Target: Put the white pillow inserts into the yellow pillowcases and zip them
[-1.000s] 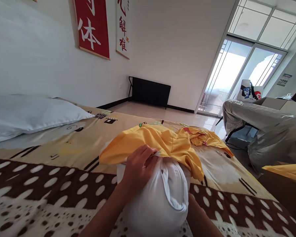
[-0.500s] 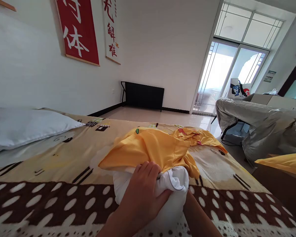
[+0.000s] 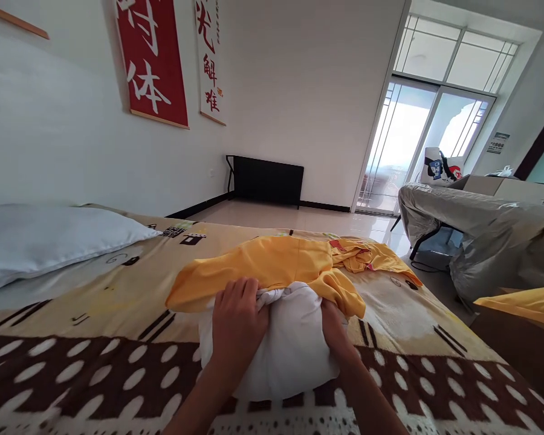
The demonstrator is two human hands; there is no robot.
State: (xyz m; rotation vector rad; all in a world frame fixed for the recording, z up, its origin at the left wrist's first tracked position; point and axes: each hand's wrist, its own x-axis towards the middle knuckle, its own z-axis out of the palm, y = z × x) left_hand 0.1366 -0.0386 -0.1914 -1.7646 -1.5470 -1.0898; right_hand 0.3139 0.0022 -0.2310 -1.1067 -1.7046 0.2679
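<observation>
A plump white pillow [image 3: 294, 350] sits on the bed in front of me, its far end under the edge of a yellow pillowcase [image 3: 272, 260]. My left hand [image 3: 238, 320] is closed over the pillow's far left edge, its fingers curled down where the white fabric meets the yellow cloth. On the opposite side, my right hand [image 3: 338, 332] grips the pillow's right edge. Its fingertips are hidden by the pillow and the yellow folds. The rest of the pillowcase spreads away from me, crumpled toward the right, with red patches showing.
A patterned blanket [image 3: 118, 290] covers the bed. Another white pillow [image 3: 54, 241] lies at the left by the wall. Yellow fabric [image 3: 526, 305] rests at the right over a brown box-like shape. Beyond stand a plastic-covered piece of furniture [image 3: 489, 223] and a black folded table [image 3: 267, 181].
My right hand has come up from behind the pillow to its right edge. My left hand has shifted left. The pillow's raised, folded white end has flattened, and the yellow cloth stretches further left.
</observation>
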